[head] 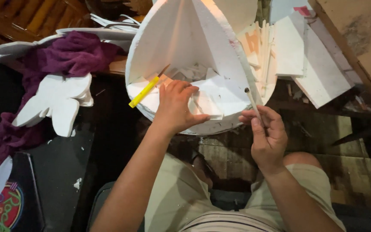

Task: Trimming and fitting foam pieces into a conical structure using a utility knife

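Hands at a white foam cone, stick in R hand

Nearest: seated person's lap in pale shorts. R hand (268, 136) sits near-right, fingers curled shut w/ thumb and forefinger pinching a thin pale stick (252, 104); its long axis runs near-right to far-left, dark tip up at the big white foam cone-shaped shell (220, 51). L hand (176, 107) is further in and closer to the work, fingers spread part-open and pressed flat on a small white foam piece (207, 103) inside the shell's open bottom, gripping nothing I can tell. Stick tip is just right of L fingertips, near the shell's inner wall. Yellow-handled craft knife (144, 91) lies left of L hand on the shell rim. Further left: white foam cut-out shapes (59, 101) on purple cloth (71, 53). Far right: flat white foam boards (318, 64).
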